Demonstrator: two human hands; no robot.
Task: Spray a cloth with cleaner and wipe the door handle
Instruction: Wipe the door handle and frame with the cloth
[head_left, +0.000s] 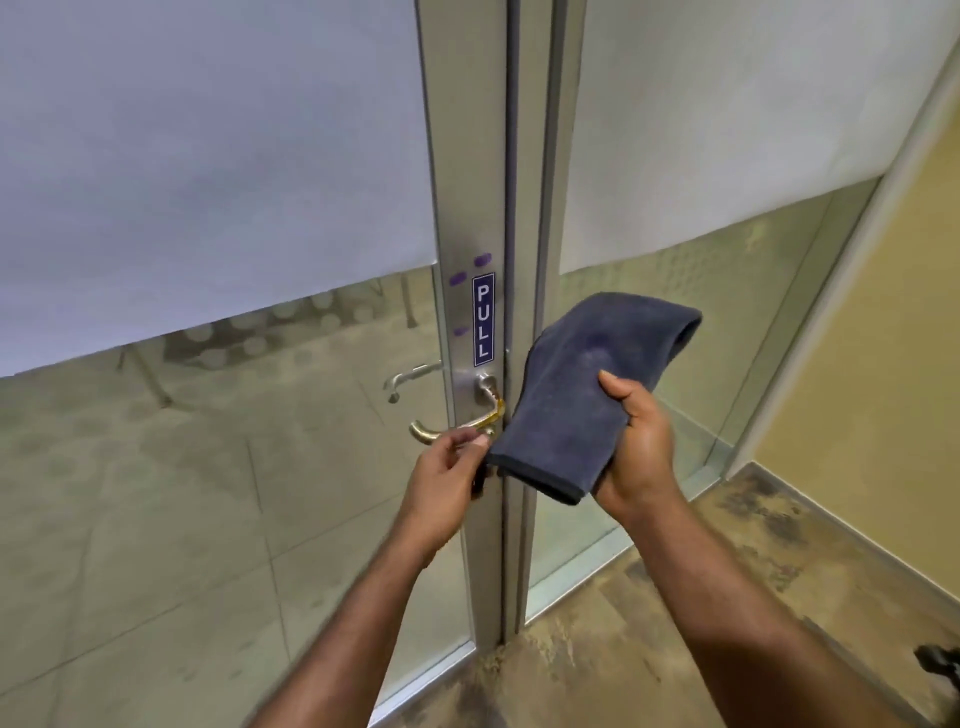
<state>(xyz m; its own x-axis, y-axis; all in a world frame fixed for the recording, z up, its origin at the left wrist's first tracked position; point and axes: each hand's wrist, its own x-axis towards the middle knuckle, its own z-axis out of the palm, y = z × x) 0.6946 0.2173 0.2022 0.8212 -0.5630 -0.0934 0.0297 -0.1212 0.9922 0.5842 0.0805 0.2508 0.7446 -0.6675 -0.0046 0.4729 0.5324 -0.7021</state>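
Observation:
A folded dark grey cloth (576, 395) lies over my right hand (636, 447), whose thumb presses on its top and fingers curl beneath. My left hand (447, 483) pinches the cloth's lower left corner, just below the metal lever door handle (457, 426) on the aluminium door frame (467, 182). The handle curves left from its round base, and the cloth covers part of its right side. No spray bottle is in view.
A blue PULL sticker (483, 318) sits above the handle. Glass door panels with frosted film stand left and right. A second handle (410, 376) shows through the glass. A yellow wall (883, 338) is at right, and a dark object (940, 662) lies at the floor's right edge.

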